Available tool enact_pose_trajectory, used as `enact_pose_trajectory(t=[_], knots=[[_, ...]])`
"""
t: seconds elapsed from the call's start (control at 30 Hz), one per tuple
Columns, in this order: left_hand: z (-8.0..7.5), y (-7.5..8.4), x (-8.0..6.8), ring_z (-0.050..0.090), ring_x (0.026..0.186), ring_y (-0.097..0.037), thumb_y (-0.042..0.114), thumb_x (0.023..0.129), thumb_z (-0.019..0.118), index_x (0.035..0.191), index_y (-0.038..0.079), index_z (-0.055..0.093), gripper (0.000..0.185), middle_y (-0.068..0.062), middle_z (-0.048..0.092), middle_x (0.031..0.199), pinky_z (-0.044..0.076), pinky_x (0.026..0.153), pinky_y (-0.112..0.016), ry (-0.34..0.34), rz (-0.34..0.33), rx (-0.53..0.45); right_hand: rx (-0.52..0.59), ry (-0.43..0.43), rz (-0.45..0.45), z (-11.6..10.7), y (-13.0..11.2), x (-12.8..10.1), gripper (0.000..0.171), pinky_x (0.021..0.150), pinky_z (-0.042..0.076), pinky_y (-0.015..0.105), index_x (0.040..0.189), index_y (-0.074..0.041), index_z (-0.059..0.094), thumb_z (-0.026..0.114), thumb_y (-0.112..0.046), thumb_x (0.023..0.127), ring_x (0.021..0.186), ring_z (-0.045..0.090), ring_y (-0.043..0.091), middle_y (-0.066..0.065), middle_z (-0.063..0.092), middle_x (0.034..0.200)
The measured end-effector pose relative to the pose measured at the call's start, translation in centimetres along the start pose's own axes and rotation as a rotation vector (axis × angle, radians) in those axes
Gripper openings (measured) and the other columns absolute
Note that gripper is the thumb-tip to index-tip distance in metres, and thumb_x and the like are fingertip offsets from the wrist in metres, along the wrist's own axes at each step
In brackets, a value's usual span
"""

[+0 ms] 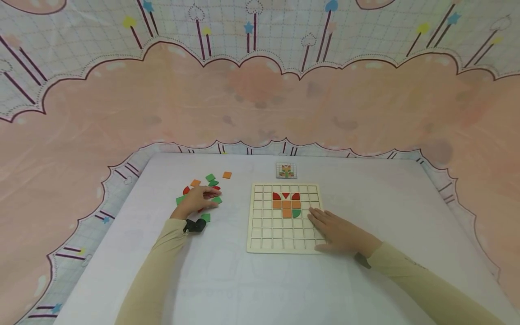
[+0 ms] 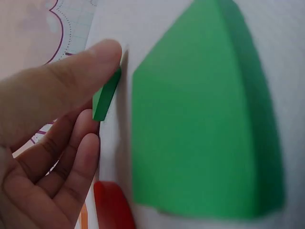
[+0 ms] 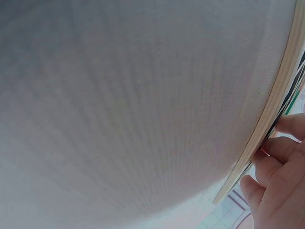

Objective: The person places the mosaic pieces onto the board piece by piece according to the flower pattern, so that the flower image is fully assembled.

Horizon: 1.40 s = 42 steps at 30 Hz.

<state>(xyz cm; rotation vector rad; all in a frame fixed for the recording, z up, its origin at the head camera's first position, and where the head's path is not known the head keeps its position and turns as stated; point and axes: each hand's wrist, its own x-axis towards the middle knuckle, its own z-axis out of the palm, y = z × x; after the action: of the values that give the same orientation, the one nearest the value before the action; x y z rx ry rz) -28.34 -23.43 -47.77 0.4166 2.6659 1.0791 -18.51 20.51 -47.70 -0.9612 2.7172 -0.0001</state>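
Note:
My left hand (image 1: 200,198) is low among loose tiles on the left of the table. Its thumb and fingers stand on either side of a green tile (image 2: 107,98), partly hidden behind the thumb in the left wrist view. A larger-looking green tile (image 2: 190,129) lies close to that camera, and a red piece (image 2: 112,205) lies below the fingers. My right hand (image 1: 339,230) rests on the right edge of a wooden grid board (image 1: 260,234), fingers extended. Red pieces (image 1: 286,196), orange squares (image 1: 287,204) and a green rounded piece (image 1: 296,213) fill some of its cells.
A small card with a coloured grid picture (image 1: 286,170) lies behind the board. An orange square (image 1: 227,175) sits apart from the pile, beyond my left hand. White cloth (image 1: 284,289) covers the table, and a patterned curtain (image 1: 264,104) hangs behind.

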Motion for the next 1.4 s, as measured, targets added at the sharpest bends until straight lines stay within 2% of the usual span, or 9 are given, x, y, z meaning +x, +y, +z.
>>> enact_pose_trajectory(t=[0.27,0.5,0.63,0.9,1.23,1.4], knots=[[0.7,0.6,0.5,0.058,0.092,-0.02,0.013,0.077,0.076,0.11,0.003,0.068,0.035,-0.012,0.067,0.104,0.05,0.087,-0.036,-0.001,0.026,0.056,0.003,0.002,-0.003,-0.2,0.0,-0.1,0.086,0.117,0.022,0.044,0.15,-0.007,0.021,0.049,-0.06,0.088,0.146,0.015,0.027,0.012,0.014,0.158],[0.1,0.0,0.6,0.058,0.109,-0.032,0.003,0.081,0.068,0.115,0.002,0.066,0.034,-0.018,0.062,0.12,0.046,0.097,-0.045,-0.102,0.095,0.033,0.01,0.009,-0.009,-0.3,-0.2,-0.2,0.086,0.116,0.023,0.044,0.149,-0.006,0.021,0.049,-0.059,0.088,0.146,0.016,0.028,0.013,0.015,0.158],[-0.2,-0.7,0.7,0.058,0.11,-0.033,-0.002,0.083,0.064,0.112,0.001,0.067,0.029,-0.019,0.062,0.119,0.046,0.096,-0.046,-0.111,0.12,0.026,0.006,0.007,-0.008,-0.3,-0.1,-0.2,0.086,0.116,0.023,0.044,0.149,-0.006,0.021,0.049,-0.059,0.089,0.146,0.016,0.028,0.013,0.015,0.158],[-0.2,-0.7,0.9,0.059,0.104,-0.028,0.006,0.081,0.071,0.109,0.001,0.068,0.028,-0.017,0.065,0.114,0.047,0.095,-0.044,-0.091,0.095,0.024,-0.007,0.007,-0.008,0.1,0.1,-0.1,0.087,0.117,0.022,0.043,0.15,-0.006,0.019,0.047,-0.061,0.089,0.146,0.016,0.027,0.012,0.014,0.158],[0.0,-0.8,0.7,0.058,0.104,-0.026,0.007,0.08,0.072,0.109,0.003,0.069,0.029,-0.015,0.066,0.114,0.047,0.095,-0.043,-0.06,0.083,0.027,-0.005,0.013,-0.004,0.0,0.0,-0.1,0.086,0.116,0.023,0.043,0.15,-0.007,0.02,0.049,-0.06,0.088,0.146,0.016,0.027,0.012,0.015,0.158],[-0.5,-0.9,0.5,0.058,0.104,-0.025,0.011,0.08,0.074,0.112,0.003,0.067,0.034,-0.015,0.063,0.116,0.047,0.095,-0.041,-0.055,0.034,0.005,0.012,0.013,-0.008,-0.1,-0.1,-0.1,0.086,0.116,0.023,0.044,0.149,-0.006,0.021,0.05,-0.059,0.088,0.146,0.017,0.028,0.012,0.016,0.158]])
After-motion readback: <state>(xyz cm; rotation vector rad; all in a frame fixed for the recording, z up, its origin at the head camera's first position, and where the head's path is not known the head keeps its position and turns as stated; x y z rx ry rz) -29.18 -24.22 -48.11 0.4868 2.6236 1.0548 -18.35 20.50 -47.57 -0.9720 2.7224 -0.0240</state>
